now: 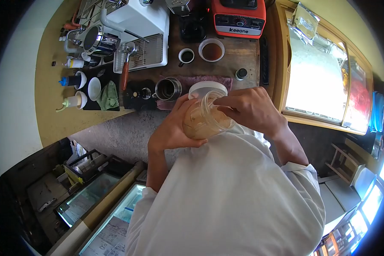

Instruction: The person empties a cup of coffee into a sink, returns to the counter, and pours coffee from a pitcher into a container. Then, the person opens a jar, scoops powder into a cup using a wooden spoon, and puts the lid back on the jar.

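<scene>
My left hand is wrapped round a clear jar, tilted with its mouth towards the right. Light brown contents, perhaps a powder, show through its wall. At the jar's open mouth, my right hand has its thumb and fingers bent together, the tips inside the rim. Whatever they pinch is hidden. Just behind the jar, a round white lid lies at the counter's front edge by a folded mauve cloth. A steel pitcher stands left of the lid.
A small cup of dark liquid and a white bowl of brown liquid stand farther back. A small dark-capped jar is at the right. Behind are a white espresso machine and a red keeone appliance. A portafilter rests left.
</scene>
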Demonstrator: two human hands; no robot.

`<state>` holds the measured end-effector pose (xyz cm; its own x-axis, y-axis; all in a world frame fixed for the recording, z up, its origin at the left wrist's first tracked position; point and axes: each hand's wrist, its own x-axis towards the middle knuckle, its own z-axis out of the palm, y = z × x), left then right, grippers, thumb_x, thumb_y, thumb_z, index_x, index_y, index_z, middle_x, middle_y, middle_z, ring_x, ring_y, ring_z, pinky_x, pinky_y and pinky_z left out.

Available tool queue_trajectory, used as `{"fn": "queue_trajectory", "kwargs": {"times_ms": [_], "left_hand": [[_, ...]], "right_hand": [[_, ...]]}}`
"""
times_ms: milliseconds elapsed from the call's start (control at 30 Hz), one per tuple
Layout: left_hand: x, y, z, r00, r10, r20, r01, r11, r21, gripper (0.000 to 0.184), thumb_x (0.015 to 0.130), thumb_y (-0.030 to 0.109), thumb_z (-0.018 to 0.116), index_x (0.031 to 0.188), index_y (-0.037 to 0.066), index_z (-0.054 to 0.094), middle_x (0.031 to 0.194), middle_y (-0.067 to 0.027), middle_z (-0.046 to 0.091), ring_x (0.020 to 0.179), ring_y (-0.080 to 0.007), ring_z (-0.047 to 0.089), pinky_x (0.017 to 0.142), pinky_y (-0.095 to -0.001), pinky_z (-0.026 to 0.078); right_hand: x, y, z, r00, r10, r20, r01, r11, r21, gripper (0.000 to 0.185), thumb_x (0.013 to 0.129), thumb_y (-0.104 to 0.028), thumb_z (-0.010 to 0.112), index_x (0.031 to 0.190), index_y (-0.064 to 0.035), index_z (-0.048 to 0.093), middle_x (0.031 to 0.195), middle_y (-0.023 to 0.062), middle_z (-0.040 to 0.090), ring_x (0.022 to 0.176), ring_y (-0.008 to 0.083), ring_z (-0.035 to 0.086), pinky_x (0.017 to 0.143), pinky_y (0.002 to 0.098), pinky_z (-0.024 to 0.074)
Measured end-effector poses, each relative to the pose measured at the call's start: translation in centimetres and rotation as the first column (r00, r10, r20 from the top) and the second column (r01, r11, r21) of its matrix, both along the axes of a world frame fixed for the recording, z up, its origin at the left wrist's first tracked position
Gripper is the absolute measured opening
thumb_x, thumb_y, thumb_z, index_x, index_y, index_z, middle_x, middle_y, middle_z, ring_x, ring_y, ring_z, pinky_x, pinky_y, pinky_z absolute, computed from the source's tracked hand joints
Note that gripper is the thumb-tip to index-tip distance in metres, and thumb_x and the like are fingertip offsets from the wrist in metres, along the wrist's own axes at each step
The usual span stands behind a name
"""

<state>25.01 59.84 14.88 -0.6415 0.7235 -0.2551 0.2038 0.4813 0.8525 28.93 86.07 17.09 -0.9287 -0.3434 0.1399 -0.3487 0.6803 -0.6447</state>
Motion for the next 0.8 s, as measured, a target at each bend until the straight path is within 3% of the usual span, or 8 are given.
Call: {"fn": "queue_trajectory", "kwargs": {"times_ms": [133,233,333,433,533,633,733,800], "left_hand": [[0.3,0.9,1.2,0.996,0.018,-0.083,-0.024,0.997,-0.079,0.106,0.052,0.029,0.093,0.141,0.004,0.043,0.148,-0.0146,0.036,0.136,-0.0339,0.044,0.111,-0.0427,0.041],[0.3,0.9,1.2,0.994,0.032,-0.102,-0.042,0.995,-0.092,0.105,0.051,0.028,0.093,0.141,0.006,0.044,0.148,-0.0145,0.037,0.135,-0.0348,0.044,0.111,-0.0437,0.041],[0.3,0.5,1.6,0.989,0.041,-0.145,-0.060,0.990,-0.124,0.105,0.050,0.027,0.093,0.141,0.008,0.045,0.148,-0.0146,0.037,0.135,-0.0360,0.044,0.111,-0.0447,0.042],[0.5,0.2,1.9,0.977,0.086,-0.193,-0.108,0.988,-0.111,0.104,0.050,0.026,0.092,0.141,0.009,0.045,0.148,-0.0140,0.037,0.135,-0.0376,0.043,0.111,-0.0461,0.041],[1.2,0.1,2.0,0.957,0.126,-0.260,-0.162,0.979,-0.121,0.103,0.051,0.025,0.093,0.141,0.009,0.045,0.149,-0.0135,0.038,0.134,-0.0381,0.043,0.110,-0.0473,0.041],[1.8,0.7,2.0,0.910,0.136,-0.392,-0.194,0.975,-0.111,0.104,0.052,0.028,0.094,0.142,0.010,0.045,0.151,-0.0127,0.037,0.133,-0.0365,0.044,0.107,-0.0478,0.041],[2.0,0.5,1.0,0.802,0.136,-0.581,-0.195,0.980,-0.040,0.105,0.052,0.033,0.095,0.142,0.009,0.045,0.152,-0.0120,0.036,0.131,-0.0342,0.045,0.104,-0.0472,0.041],[1.7,0.4,0.6,0.737,0.131,-0.663,-0.183,0.983,-0.010,0.105,0.053,0.036,0.094,0.142,0.008,0.045,0.153,-0.0116,0.037,0.130,-0.0328,0.046,0.102,-0.0465,0.041]], "right_hand": [[0.2,-0.9,-0.9,0.998,-0.029,-0.046,0.036,0.986,0.164,0.016,0.078,-0.008,0.071,0.094,-0.0106,0.074,0.079,0.0041,0.071,0.069,0.0236,0.071,0.058,0.0358,0.0546],[0.4,-0.7,-1.1,0.999,0.012,0.037,-0.020,0.977,0.212,0.017,0.076,-0.007,0.071,0.093,-0.0093,0.072,0.083,0.0055,0.070,0.073,0.0242,0.070,0.061,0.0361,0.0545],[0.7,0.2,1.6,0.999,0.049,0.022,-0.051,0.993,0.110,0.019,0.076,-0.006,0.071,0.095,-0.0064,0.069,0.090,0.0072,0.068,0.078,0.0248,0.068,0.063,0.0355,0.0544],[1.0,0.1,2.3,0.976,-0.072,-0.207,0.054,0.994,-0.091,0.013,0.079,-0.011,0.076,0.090,-0.0068,0.071,0.084,0.0061,0.066,0.073,0.0239,0.066,0.063,0.0372,0.0546],[1.2,0.1,1.9,0.974,0.003,-0.227,-0.027,0.994,-0.103,0.020,0.075,-0.004,0.069,0.095,-0.0047,0.069,0.091,0.0085,0.066,0.080,0.0256,0.068,0.064,0.0367,0.0546],[1.3,-1.2,1.1,0.987,-0.039,-0.159,0.020,0.993,-0.118,0.019,0.073,-0.004,0.069,0.092,-0.0052,0.069,0.089,0.0086,0.066,0.076,0.0268,0.069,0.062,0.0382,0.0546],[1.4,-1.4,1.2,0.993,0.116,0.018,-0.115,0.992,-0.054,0.018,0.072,-0.005,0.069,0.089,-0.0049,0.070,0.087,0.0087,0.067,0.073,0.0274,0.070,0.059,0.0390,0.0544],[1.4,-1.2,1.5,0.986,0.164,0.022,-0.161,0.981,-0.106,0.017,0.071,-0.005,0.069,0.088,-0.0045,0.070,0.088,0.0089,0.067,0.073,0.0273,0.070,0.059,0.0388,0.0544]]}}
